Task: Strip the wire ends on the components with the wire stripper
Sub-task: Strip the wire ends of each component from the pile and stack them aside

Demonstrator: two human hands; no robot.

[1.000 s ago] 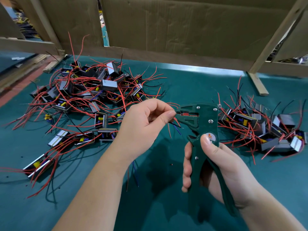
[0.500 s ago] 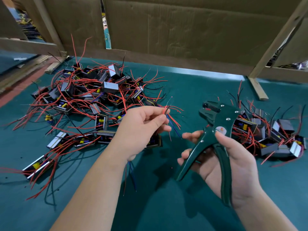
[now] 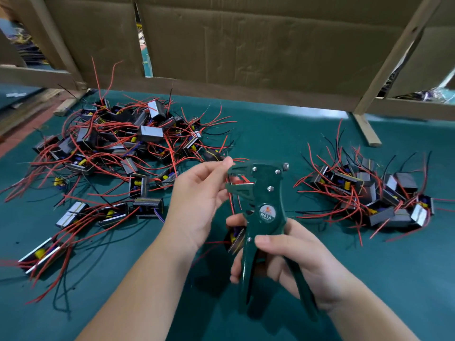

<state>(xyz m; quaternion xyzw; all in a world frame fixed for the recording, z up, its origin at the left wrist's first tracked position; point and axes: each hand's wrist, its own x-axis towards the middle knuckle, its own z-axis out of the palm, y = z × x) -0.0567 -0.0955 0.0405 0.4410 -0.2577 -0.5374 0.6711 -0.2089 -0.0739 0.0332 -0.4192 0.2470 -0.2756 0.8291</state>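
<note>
The green wire stripper (image 3: pixel 264 193) is in the middle, held up above the surface. Its metal jaws are apart, and thin red wire ends (image 3: pixel 240 179) poke in between them. The right hand (image 3: pixel 295 254) wraps its fingers round the two long, smooth handles. The left hand (image 3: pixel 199 200) pinches the red wires at the jaws. A small boxy component (image 3: pixel 236 241) hangs under the hands. I think it is about to be stripped.

At 3 o'clock lies a smaller pile (image 3: pixel 369 193), maybe done. At 10 o'clock lies a big tangled pile (image 3: pixel 118 153), maybe waiting. The tips are too small to tell. The surface (image 3: pixel 283 134) looks like soft teal cloth. Brown cardboard (image 3: pixel 246 40) stands at 12 o'clock.
</note>
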